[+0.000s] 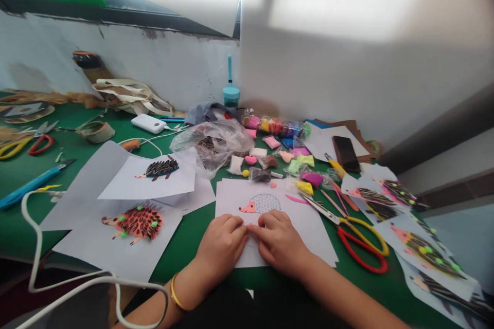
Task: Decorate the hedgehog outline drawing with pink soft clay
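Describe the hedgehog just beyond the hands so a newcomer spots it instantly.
On the green table, find the white paper stack under the left hand and right hand. Just beyond them, a small pink-faced hedgehog faces left. Its pale body carries only blue drawn marks, whereas the other hedgehogs to either side bristle with dark spines.
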Demonstrator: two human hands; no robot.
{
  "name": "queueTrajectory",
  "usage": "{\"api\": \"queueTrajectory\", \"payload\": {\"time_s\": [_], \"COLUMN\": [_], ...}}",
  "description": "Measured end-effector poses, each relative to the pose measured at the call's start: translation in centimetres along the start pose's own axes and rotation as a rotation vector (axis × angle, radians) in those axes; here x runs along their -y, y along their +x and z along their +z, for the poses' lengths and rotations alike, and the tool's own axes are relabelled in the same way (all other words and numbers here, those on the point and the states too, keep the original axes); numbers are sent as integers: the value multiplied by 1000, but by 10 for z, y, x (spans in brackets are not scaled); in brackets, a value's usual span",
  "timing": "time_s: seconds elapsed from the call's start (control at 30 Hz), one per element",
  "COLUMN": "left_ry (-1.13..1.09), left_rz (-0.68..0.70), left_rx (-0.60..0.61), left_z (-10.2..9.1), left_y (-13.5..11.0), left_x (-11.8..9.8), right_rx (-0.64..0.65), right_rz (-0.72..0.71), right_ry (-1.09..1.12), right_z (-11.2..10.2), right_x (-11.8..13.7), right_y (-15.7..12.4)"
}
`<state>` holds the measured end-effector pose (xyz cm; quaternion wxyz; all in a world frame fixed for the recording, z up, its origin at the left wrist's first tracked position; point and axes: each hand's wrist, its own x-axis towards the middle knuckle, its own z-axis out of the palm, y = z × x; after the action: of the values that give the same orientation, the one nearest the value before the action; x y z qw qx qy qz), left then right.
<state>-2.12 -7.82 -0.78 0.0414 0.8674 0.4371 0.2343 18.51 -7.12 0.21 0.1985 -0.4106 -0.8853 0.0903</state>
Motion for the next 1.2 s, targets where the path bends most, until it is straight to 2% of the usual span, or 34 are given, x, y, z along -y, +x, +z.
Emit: {"api": "queueTrajectory", "payload": {"time_s": [0.17,0.47,0.77,1.0,1.2], "left_ry": [-1,-19,-1,-80,-152], "left_rz": [-5,-20,-51,-88,-100], "left_rx": [12,-8,-139,-109,-118], "left_z": [-1,2,4,4,-3], "left_y": [0,-2,-5,-3,2], "left_x": [0,1,2,5,6], "right_rx": [-54,25,4,0,-31], "right_rz": [80,-10,-69,-20,-37], "right_ry": [7,-112,-181,-216,-206], "right_z": [0,13,7,11,6], "right_x": [-2,2,-1,9,8], "right_y": [2,4,-6,7,2]}}
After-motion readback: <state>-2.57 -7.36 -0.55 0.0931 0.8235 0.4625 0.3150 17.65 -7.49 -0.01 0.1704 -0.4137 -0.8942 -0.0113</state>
